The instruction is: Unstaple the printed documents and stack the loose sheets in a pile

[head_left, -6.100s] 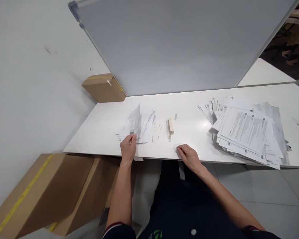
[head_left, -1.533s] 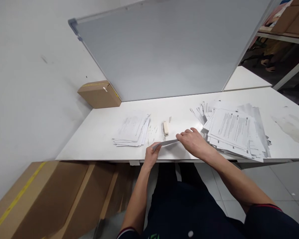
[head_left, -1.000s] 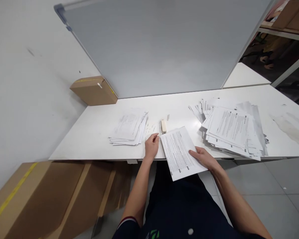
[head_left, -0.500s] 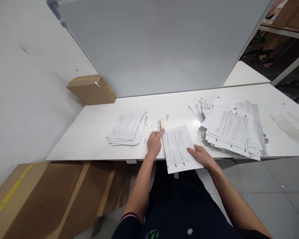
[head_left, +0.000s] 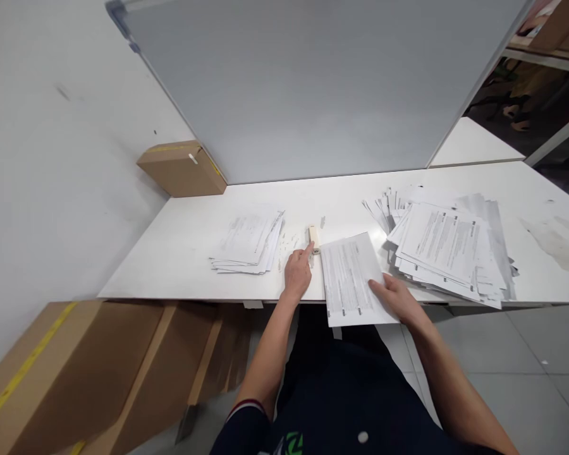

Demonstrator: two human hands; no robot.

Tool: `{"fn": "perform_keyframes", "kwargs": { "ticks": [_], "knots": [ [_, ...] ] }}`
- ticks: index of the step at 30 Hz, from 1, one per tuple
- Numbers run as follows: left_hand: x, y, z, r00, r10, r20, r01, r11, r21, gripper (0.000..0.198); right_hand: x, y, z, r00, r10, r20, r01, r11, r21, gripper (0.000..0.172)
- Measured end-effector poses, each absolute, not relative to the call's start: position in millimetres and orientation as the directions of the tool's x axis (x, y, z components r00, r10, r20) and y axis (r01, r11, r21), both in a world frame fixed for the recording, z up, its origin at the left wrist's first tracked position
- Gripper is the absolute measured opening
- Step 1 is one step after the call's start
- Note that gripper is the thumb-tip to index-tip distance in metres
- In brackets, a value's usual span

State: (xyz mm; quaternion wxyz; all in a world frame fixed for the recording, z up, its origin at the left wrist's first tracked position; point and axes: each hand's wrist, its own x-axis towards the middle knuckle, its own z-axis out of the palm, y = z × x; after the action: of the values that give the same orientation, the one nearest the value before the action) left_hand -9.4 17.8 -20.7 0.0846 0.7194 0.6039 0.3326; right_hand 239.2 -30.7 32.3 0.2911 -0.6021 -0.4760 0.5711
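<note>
My right hand (head_left: 398,299) grips the near right edge of a printed set of sheets (head_left: 349,277), which lies partly over the front edge of the white table (head_left: 189,246). My left hand (head_left: 298,270) rests on the table just left of those sheets, its index finger stretched forward and touching the near end of a small cream stapler (head_left: 314,238); the other fingers are curled. A small stack of printed papers (head_left: 249,242) lies to the left of the stapler. A large fanned pile of printed papers (head_left: 450,248) lies at the right.
A grey whiteboard (head_left: 313,82) leans against the wall behind the table. A small cardboard box (head_left: 183,168) sits at the table's back left corner. Large cardboard boxes (head_left: 90,366) stand on the floor at the left. Another white table (head_left: 474,142) is behind at the right.
My right hand drew a set of sheets from the big pile to the front edge. My left hand left the small stack and reached forward until its index finger touched the stapler.
</note>
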Motion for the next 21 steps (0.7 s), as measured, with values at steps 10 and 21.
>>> {"fn": "perform_keyframes", "kwargs": {
  "ticks": [10,21],
  "knots": [
    [-22,5,-20,-0.18,0.818,0.547,0.727,-0.264,0.634,0.032,328,-8,64,0.494,0.853,-0.17,0.319,-0.36,-0.877,0.037],
    [-123,2,-4,-0.378,0.829,0.413,0.854,0.14,0.502,0.036,325,-19,74,0.484,0.851,0.202,0.754,-0.289,-0.59,0.056]
  ]
}}
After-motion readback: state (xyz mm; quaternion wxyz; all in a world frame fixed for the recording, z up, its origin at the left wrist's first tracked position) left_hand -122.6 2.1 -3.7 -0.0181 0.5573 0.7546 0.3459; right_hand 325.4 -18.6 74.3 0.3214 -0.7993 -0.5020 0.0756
